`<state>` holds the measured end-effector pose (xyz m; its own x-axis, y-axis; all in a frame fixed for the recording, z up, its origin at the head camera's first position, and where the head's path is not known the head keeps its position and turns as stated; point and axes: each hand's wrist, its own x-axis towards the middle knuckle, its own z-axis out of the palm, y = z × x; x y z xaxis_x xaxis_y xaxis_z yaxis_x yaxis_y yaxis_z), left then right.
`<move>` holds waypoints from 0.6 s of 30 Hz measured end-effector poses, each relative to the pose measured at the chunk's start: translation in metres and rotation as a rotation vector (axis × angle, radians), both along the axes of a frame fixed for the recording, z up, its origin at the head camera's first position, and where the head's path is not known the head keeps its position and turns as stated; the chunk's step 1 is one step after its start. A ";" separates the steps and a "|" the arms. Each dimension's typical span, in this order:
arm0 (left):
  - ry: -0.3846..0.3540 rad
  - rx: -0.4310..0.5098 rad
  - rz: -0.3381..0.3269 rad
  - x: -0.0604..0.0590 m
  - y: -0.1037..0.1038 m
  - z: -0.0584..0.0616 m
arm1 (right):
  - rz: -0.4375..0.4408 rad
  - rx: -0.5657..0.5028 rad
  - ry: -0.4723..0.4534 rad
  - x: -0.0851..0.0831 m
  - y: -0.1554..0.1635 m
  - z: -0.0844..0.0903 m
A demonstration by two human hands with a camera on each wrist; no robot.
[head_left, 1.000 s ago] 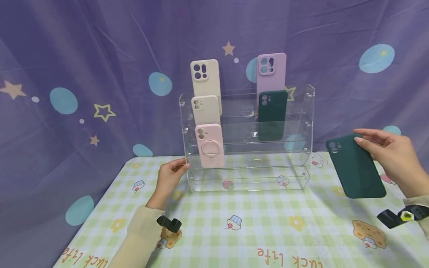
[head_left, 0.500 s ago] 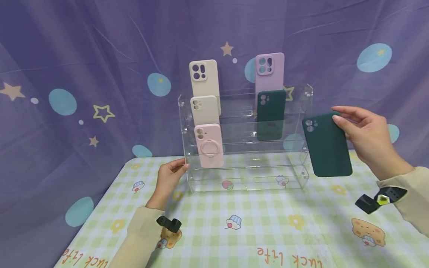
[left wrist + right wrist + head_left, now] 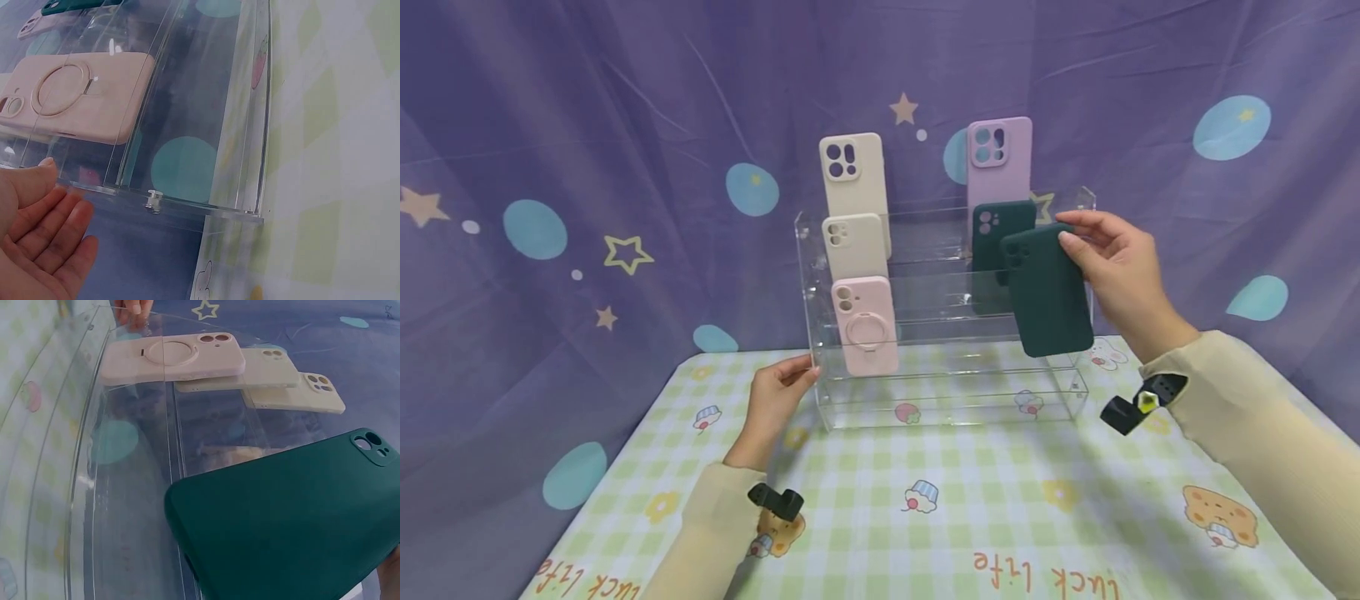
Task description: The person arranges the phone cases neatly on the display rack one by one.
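**Dark green case held up at the right end of the clear rack**

The person's right hand [image 3: 1116, 271] pinches a dark green phone case [image 3: 1047, 287] by its upper right edge, thumb and fingers curled round it. The case hangs tilted in the air in front of the clear acrylic display rack [image 3: 1078, 392], toward the rack's right end, overlapping a second dark green case [image 3: 988, 229] that stands on the middle tier. Above that one a lilac case [image 3: 998, 158] stands on the top tier.

The left hand [image 3: 772, 404] rests against the rack's left front corner, fingers straight and relaxed on the acrylic edge; the left wrist view shows the fingers [image 3: 47, 228] flat beside the side panel. Along the left end stand a pink ring-holder case [image 3: 867, 325] on the lowest tier and two cream cases above it.

This looks like the carrying-in step: the case is at the rack but not seated. The lowest tier's right end looks free, so the next move likely calls for lowering the case upright behind that front lip while the other hand steadies the rack.
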<state>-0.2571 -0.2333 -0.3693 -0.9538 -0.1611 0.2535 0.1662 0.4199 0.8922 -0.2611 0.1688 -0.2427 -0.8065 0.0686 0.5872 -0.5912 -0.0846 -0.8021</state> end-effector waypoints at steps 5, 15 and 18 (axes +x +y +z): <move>-0.003 0.004 -0.002 0.001 0.000 0.001 | 0.011 -0.075 0.022 -0.015 -0.015 0.000; -0.004 0.012 -0.009 0.002 0.001 0.002 | -0.071 -0.179 0.068 -0.038 -0.034 -0.006; 0.002 0.011 -0.005 0.001 0.000 0.001 | -0.103 -0.144 0.063 -0.042 -0.035 -0.011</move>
<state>-0.2558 -0.2329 -0.3678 -0.9542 -0.1593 0.2532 0.1697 0.4088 0.8967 -0.3031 0.1335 -0.2539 -0.7527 0.2360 0.6146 -0.6514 -0.1320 -0.7472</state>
